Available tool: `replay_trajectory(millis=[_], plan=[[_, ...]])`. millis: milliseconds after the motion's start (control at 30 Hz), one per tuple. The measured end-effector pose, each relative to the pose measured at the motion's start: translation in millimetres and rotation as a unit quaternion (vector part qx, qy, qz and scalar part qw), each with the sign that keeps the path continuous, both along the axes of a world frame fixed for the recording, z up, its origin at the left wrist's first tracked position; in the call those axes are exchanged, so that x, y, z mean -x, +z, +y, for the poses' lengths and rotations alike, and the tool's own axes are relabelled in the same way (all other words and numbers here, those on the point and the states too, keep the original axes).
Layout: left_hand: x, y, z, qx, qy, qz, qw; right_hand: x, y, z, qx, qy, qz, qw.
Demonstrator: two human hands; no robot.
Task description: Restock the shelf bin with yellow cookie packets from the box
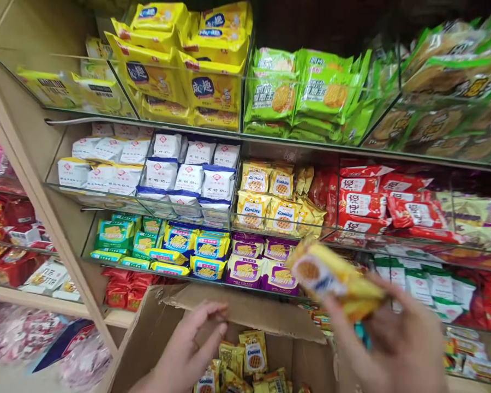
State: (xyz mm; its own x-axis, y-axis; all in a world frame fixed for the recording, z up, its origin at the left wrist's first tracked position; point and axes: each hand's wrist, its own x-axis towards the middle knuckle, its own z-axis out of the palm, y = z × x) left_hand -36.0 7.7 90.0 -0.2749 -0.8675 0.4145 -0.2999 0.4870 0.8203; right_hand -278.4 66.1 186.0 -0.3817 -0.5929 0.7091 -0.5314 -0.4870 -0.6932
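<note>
My R hand [401, 338] grips a cookie pkt [331, 278] at 4 o'clock by its right end, prob. so the front stays uncovered; L hand [190, 346], holding nothing, is over the box [245, 308], 7 o'clock.

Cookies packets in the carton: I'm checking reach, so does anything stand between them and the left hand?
Nothing visible does. The left hand is over the open carton, the Cookies packets uncovered beside it; the cardboard flap is on the far side.
</note>
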Motion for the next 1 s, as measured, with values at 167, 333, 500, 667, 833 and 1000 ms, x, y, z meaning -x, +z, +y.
replay_trajectory(millis=[167, 333, 500, 667, 833, 1000], plan=[[-20, -17.8, -33, 0.183, 0.043, -0.206, 0.96, 26, 118.9, -67, -0.063, -0.22, 0.334, 0.914], [-19, -28.7, -25, 0.168, 0.008, -0.294, 0.941, 10, 155.8, -116, -0.182, -0.267, 0.458, 0.828], [-22, -34.3, -18, 0.16, -0.004, -0.298, 0.941, 2, 150.9, -113, -0.193, -0.3, 0.488, 0.796], [-21, -38.1, -18, 0.154, 0.002, -0.286, 0.946, 6, 137.6, -117, -0.227, -0.312, 0.478, 0.789], [-21, -46.0, -17, 0.145, 0.002, -0.279, 0.949, 14, 143.7, -151, -0.234, -0.293, 0.476, 0.796], [-22, -48.6, -16, 0.167, 0.007, -0.279, 0.946, 21, 153.9, -190, -0.255, -0.28, 0.462, 0.802]])
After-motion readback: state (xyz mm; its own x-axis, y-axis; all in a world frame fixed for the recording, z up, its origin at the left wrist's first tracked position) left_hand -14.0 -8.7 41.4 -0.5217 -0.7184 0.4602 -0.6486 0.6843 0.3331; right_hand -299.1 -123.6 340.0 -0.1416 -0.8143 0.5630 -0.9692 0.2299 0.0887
